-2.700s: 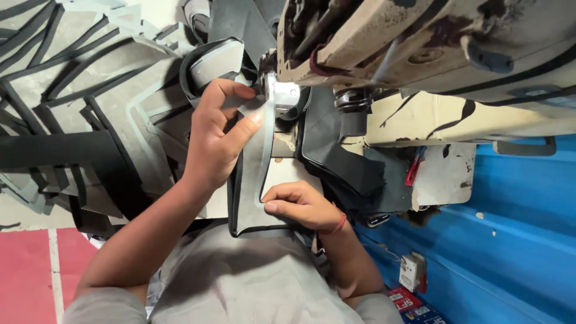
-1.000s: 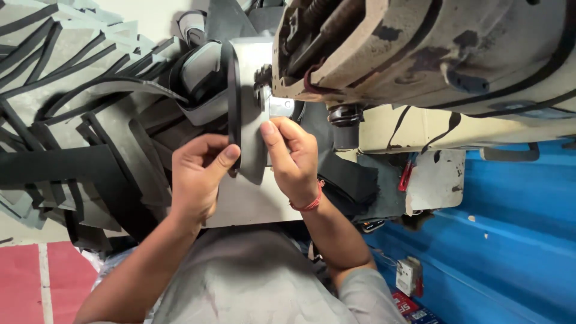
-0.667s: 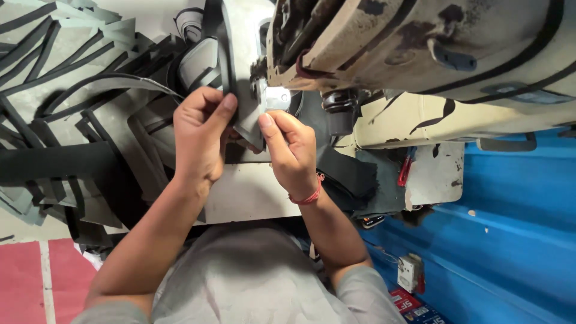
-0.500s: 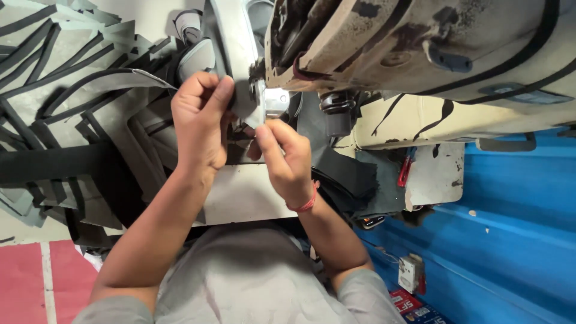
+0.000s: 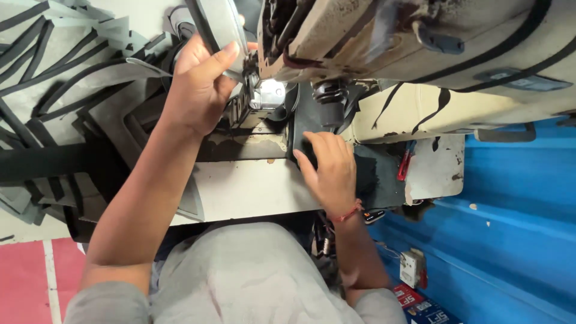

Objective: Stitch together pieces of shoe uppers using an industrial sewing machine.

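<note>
Head view, working from the left: we see a heap of grey and black cut pieces (image 5: 54,90) piled on the surface (image 5: 246,192), touching one another and spilling toward its edge. Just right of them, our left hand (image 5: 201,90) is clamped on a grey panel with a black edge (image 5: 219,24), thumb on top and fingers curled beneath, lifting it up beside the sewing machine's needle area (image 5: 267,96). To do this well, we judge that the panel should stay flat and taut as we steer it, with the black edge kept parallel to the metal foot. Further right, our right hand (image 5: 327,168) lies flat with fingers spread and together on nothing, pressing a dark piece of material (image 5: 372,177) against the surface under the machine body (image 5: 420,54). We judge that steady, light pressure here keeps the layers from creeping. A blue wall (image 5: 516,240) runs along the far right.
</note>
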